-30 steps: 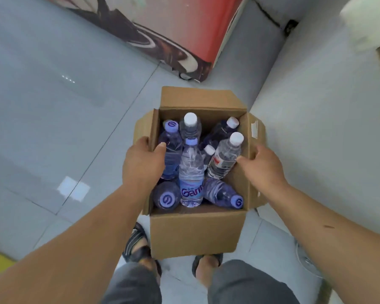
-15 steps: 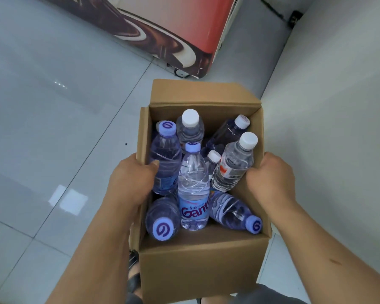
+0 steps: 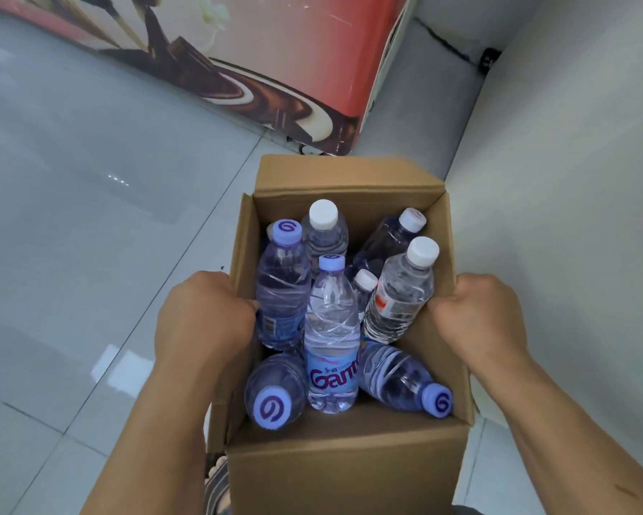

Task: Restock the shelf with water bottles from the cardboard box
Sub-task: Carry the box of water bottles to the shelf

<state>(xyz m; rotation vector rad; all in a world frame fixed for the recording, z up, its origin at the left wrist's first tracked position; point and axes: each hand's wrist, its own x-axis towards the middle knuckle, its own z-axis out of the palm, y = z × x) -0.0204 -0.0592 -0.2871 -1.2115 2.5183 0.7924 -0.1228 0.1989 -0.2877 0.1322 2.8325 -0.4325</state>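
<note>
Step in hand is judged as carrying. The cardboard box (image 3: pixel 349 473) is held up between both hands, apparently clear of the tiled floor (image 3: pixel 71 217), and no bottle is taken out yet. The left hand (image 3: pixel 205 317) is curled over the box's left wall, knuckles against a purple-capped bottle (image 3: pixel 283 291). The right hand (image 3: pixel 479 321) is curled over the right wall, so each grip is closed on cardboard, not on a bottle. The water bottles (image 3: pixel 325 239) are all inside the box, jumbled. A blue-labelled bottle (image 3: pixel 331 328) lies along the middle and a white-capped bottle (image 3: pixel 400 299) leans at the right wall. Two more are laid cap-outward at the near-left (image 3: pixel 275 392) and near-right (image 3: pixel 398 377) corners. Next move is judged to need the box brought to the shelf and set down, then one hand freed for a bottle; the load is loose, so the box should be kept level. The shelf is not in view. Box bottom and lower bottles are hidden, so no count is given. The red printed cabinet (image 3: pixel 294 50) is cut off at the top edge. The blue label is only partly readable. A sandal (image 3: pixel 216 481) is barely glimpsed by the box's near-left corner.
</note>
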